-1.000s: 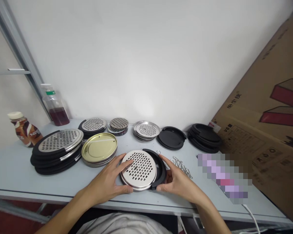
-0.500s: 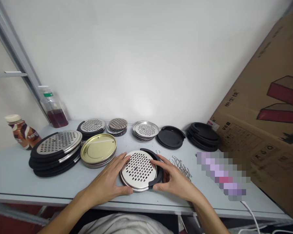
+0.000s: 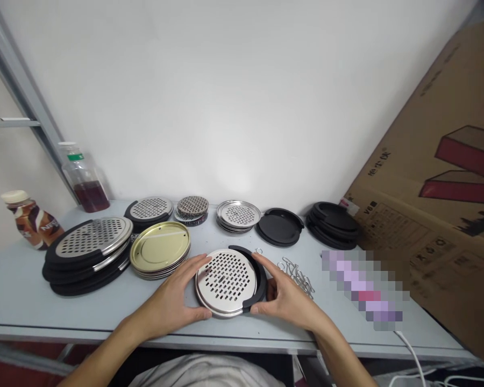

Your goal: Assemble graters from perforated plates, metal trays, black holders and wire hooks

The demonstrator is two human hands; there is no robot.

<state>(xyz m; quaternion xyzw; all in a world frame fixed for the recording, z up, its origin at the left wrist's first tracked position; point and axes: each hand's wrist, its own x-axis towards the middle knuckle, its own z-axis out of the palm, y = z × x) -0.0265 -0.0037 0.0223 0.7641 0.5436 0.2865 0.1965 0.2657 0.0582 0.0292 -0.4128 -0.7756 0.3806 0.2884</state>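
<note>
Seen from the head camera, the left hand (image 3: 169, 298) and right hand (image 3: 286, 298) clasp a round steel plate with holes (image 3: 226, 282) between them, on the bench (image 3: 16, 303) near its front edge. A curved black rim (image 3: 261, 279) wraps the plate's far and right sides. The left fingers (image 3: 193, 262) are curved and spread, pressing on the plate's left edge, and the right fingers (image 3: 266, 263) spread wide around the black rim, so both hands have hold of the piece. Along the back of the bench stand stacks of black-backed plates (image 3: 86, 255), gold-coloured lids (image 3: 159, 246), steel plates (image 3: 237, 216) and black rims (image 3: 331, 226). Wire clips (image 3: 296, 277) lie just beside the right hand. A cardboard box (image 3: 427, 215) leans at the right, and a blurred object (image 3: 363, 290) lies on the bench.
</note>
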